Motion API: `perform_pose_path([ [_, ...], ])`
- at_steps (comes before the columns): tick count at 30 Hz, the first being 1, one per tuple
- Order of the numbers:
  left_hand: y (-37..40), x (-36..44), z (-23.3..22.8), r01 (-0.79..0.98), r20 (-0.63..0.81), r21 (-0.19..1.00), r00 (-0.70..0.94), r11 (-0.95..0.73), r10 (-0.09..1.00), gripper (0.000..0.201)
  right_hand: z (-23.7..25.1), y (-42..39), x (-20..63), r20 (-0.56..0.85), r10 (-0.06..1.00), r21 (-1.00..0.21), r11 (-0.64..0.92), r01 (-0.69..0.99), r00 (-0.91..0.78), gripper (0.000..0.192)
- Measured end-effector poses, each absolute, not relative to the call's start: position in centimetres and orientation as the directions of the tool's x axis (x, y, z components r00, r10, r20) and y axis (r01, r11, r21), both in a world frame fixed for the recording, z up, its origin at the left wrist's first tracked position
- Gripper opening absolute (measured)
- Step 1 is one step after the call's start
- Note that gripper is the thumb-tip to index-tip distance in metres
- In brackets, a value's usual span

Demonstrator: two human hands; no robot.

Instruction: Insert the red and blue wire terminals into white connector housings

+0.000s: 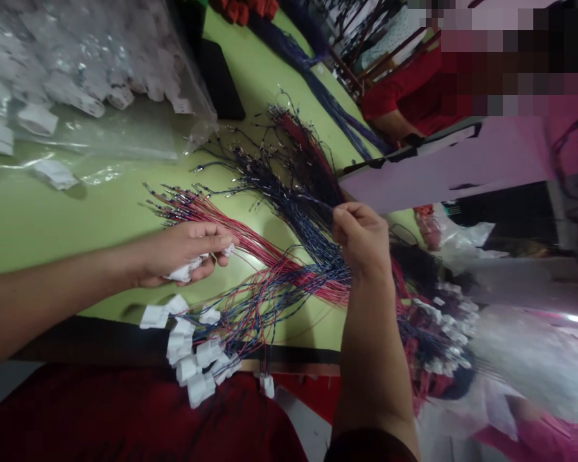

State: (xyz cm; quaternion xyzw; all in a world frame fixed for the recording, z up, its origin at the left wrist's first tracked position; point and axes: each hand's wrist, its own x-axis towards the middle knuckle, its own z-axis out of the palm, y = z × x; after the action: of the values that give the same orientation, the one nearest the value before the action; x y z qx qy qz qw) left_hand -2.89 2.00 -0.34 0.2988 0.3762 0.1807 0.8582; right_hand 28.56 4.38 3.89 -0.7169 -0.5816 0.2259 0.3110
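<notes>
Table [38, 218]: a lime-green work surface fills most of the view, its dark front edge running just above the person's lap
Clear bag of connectors [77, 70]: a large plastic bag lies at the far left of the table, full of loose white plastic connector housings; a few lie outside it on the green surface
Co-worker [404, 96]: another person in a red top sits across the table at upper right, one forearm resting on the far edge; their hands do no work that shows here
Loose wires [289, 186]: a fan of red and dark blue wires with bare metal terminals spreads across the middle of the table, between the two hands and beyond them
Finished leads [207, 346]: wires already ending in white housings hang in a bunch over the near table edge; more of the same appear heaped at lower right, partly under clear plastic
Progress: judging by these piles, a good number of leads carry housings, while a large share of the wires remain bare
Left hand [183, 256]: rests near the red wires, fingers curled closed around several white connector housings [185, 271], one more pinched at the fingertips
Right hand [361, 237]: raised above the wire fan, thumb and fingertips pinched narrowly on thin dark wire ends; exactly how many strands I cannot tell
</notes>
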Motion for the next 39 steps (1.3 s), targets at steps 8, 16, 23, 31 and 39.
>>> perform_pose_path([
  [8, 2.0, -2.6, -0.8, -0.084, -0.525, 0.661, 0.659, 0.746, 0.539, 0.009, 6.3, -0.2, 22.5, 0.015, 0.993, -0.766, -0.064, 0.640, 0.117, 0.010],
  [16, 2.2, -2.7, -0.6, -0.075, -0.520, 0.672, 0.661, 0.737, 0.542, 0.008, 2.5, -2.1, 14.8, -0.123, 0.992, -0.900, -0.101, 0.423, -0.024, 0.010],
  [23, 2.1, -3.0, -0.9, -0.062, -0.510, 0.677, 0.679, 0.733, 0.528, 0.011, 1.9, -1.8, 16.5, -0.015, 0.994, -0.850, -0.071, 0.522, 0.110, 0.009],
  [31, 2.1, -3.0, -0.6, -0.081, -0.518, 0.664, 0.667, 0.744, 0.536, 0.009, 1.7, -2.9, 15.7, 0.138, 0.989, -0.776, 0.074, 0.627, 0.054, 0.009],
  [39, 2.2, -3.1, 0.2, -0.110, -0.546, 0.631, 0.641, 0.768, 0.540, 0.010, 1.3, -3.3, 15.6, 0.164, 0.985, -0.765, 0.093, 0.637, 0.054, 0.013],
])
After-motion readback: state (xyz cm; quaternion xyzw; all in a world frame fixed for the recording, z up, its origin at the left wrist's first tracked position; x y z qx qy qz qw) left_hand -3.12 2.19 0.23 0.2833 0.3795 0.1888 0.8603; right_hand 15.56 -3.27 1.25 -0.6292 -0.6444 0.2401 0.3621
